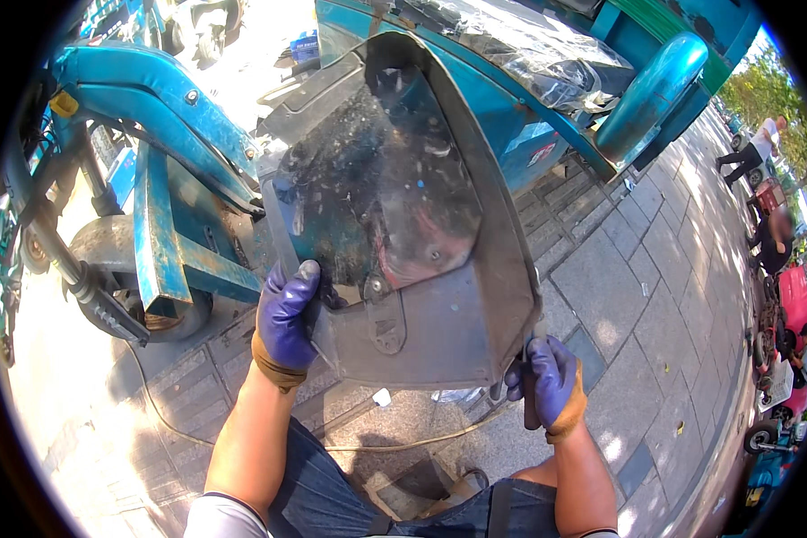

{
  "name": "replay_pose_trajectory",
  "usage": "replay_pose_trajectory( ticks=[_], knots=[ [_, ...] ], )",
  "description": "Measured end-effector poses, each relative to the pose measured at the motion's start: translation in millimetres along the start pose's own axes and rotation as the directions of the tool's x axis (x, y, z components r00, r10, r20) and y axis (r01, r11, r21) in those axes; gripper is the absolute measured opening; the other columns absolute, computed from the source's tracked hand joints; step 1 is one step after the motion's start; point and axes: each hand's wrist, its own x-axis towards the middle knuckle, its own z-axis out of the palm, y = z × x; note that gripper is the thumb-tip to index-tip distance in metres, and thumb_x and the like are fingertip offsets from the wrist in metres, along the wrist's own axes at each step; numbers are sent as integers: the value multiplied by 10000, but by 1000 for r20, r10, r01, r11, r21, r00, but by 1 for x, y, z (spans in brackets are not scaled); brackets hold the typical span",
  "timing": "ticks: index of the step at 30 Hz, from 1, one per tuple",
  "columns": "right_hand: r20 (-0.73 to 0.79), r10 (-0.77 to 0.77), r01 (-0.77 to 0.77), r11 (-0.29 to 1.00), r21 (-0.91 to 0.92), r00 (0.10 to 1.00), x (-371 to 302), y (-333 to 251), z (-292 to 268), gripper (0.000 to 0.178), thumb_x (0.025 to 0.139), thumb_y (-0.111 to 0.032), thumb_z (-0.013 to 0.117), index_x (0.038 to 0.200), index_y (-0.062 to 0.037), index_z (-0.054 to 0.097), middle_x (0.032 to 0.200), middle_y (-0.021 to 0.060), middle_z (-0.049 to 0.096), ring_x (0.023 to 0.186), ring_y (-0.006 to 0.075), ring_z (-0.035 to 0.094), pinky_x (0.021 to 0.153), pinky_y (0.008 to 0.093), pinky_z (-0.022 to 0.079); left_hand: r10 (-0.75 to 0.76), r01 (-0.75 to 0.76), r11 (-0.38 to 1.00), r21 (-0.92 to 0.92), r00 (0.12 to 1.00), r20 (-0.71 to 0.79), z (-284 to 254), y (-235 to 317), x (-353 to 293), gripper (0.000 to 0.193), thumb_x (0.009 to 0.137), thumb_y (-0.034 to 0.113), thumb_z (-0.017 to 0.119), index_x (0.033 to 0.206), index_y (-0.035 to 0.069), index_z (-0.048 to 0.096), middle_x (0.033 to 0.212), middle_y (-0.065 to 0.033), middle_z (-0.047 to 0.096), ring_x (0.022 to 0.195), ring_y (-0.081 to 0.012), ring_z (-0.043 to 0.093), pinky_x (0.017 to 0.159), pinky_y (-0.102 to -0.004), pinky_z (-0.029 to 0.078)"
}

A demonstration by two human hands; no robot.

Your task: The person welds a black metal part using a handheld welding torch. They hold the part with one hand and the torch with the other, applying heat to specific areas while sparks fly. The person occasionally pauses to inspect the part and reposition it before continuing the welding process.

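Observation:
A large dark grey plastic panel [421, 336] with a raised rim is tilted up in front of me, its inside scuffed and dusty. My left hand [287, 314], in a purple and brown work glove, is closed on its lower left edge, thumb on the near face. At the panel's lower right corner is my right hand [554, 381], gloved alike and closed around a dark-handled tool [531, 402]. A thin bit shows above that fist against the panel's edge; the tool's exact kind I cannot make out. A riveted tab [386, 327] sits near the panel's lower middle.
A worn blue vehicle frame [166, 242] with a wheel stands at left. Behind the panel is a blue cargo body [493, 99] with plastic-wrapped goods [547, 49]. A thin hose [412, 446] crosses the paving [637, 296]. People and parked vehicles are at far right.

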Motion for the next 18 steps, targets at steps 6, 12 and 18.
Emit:
replay_pose_trajectory(
  ticks=[6,12,18],
  knots=[
    [-76,-381,369,920,-135,922,14,53,-14,460,1044,-355,483,1200,52,632,1005,148,721,897,222,677,814,350,531,-121,65,901,429,987,104,17,-11,-18,228,915,182,788,1079,44,710,950,23,696,862,-64,594,776,-273,508],
    [112,-117,42,853,521,987,43,80,-34,588,1028,-475,516,1393,-13,534,1260,129,652,1131,242,620,1004,371,484,-102,32,864,502,988,113,25,-12,-22,269,921,203,788,1115,36,707,955,38,697,868,-50,573,787,-258,496],
    [176,-307,84,677,731,935,48,84,-29,601,1056,-463,470,1460,-20,437,1306,132,598,1169,238,586,1017,373,475,-93,28,831,556,992,90,37,-19,-30,259,936,195,768,1128,35,702,958,46,686,875,-43,566,778,-256,493]
  ],
)
